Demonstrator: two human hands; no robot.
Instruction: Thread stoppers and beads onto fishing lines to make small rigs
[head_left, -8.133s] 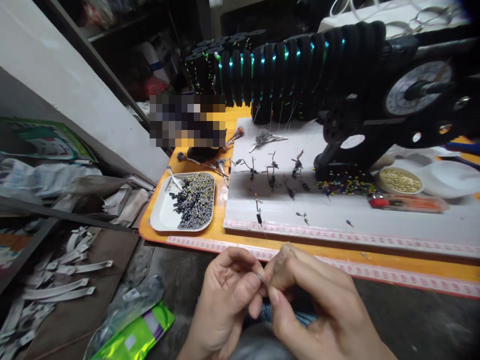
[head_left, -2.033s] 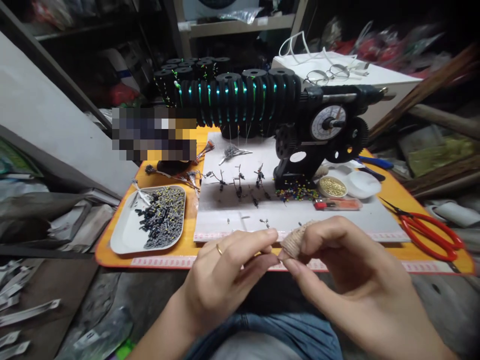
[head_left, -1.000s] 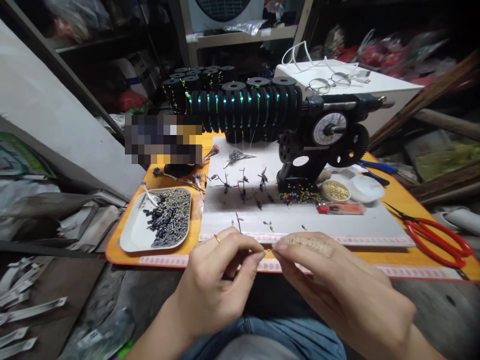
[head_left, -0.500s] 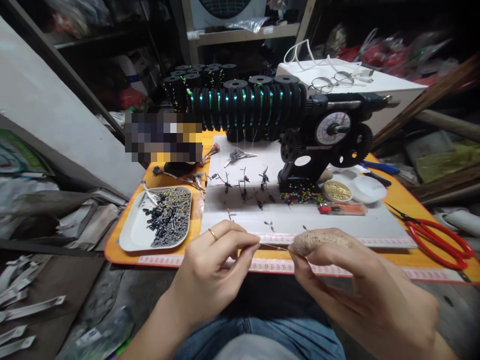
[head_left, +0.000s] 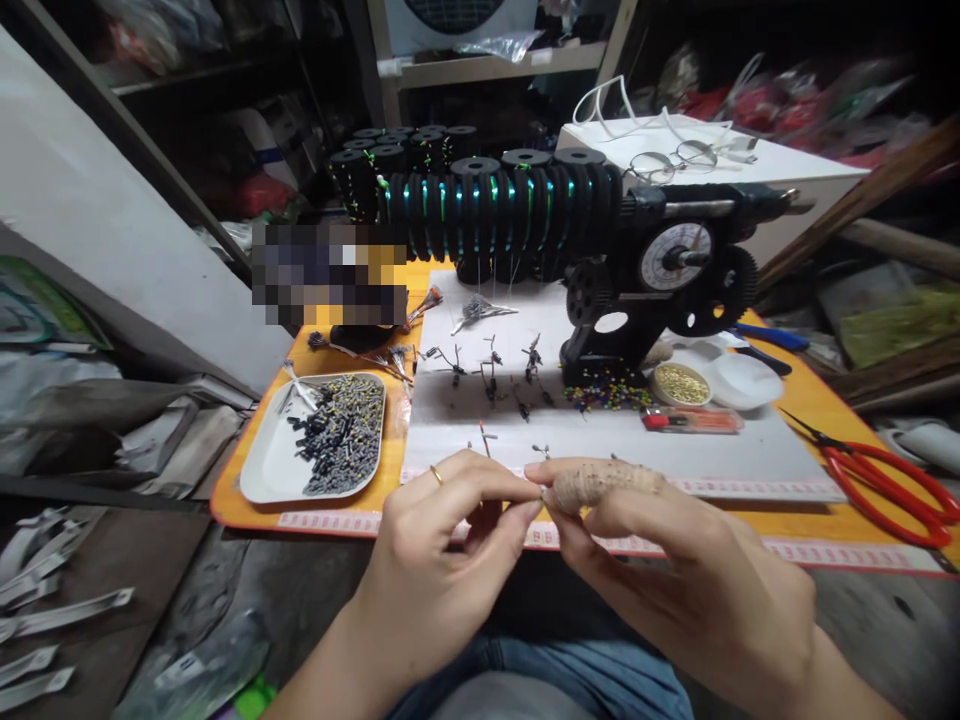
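Note:
At the table's front edge, the fingertips of my two hands nearly meet. My left hand (head_left: 450,535), with a ring on one finger, pinches a thin line, of which only a tiny pale bit (head_left: 545,492) shows between the fingertips. My right hand (head_left: 675,565) is closed in a pinch on the same line; beige tape (head_left: 604,486) wraps its index finger. Just beyond the fingers, small wire-and-bead pieces (head_left: 491,380) stand and lie on a white board (head_left: 450,430). Most of the line is hidden by the fingers.
A black winding machine (head_left: 502,215) with a dial stands behind the board. To the left sits a white tray (head_left: 259,465) of small dark parts. On the right are gold beads (head_left: 681,384), a red-handled cutter (head_left: 690,420) and red scissors (head_left: 885,490). Pink measuring tape (head_left: 330,521) lines the front edge.
My hands have come together, the right moving left and the left slightly right. The stretch of line that showed between them is now almost hidden. The view has shifted slightly.

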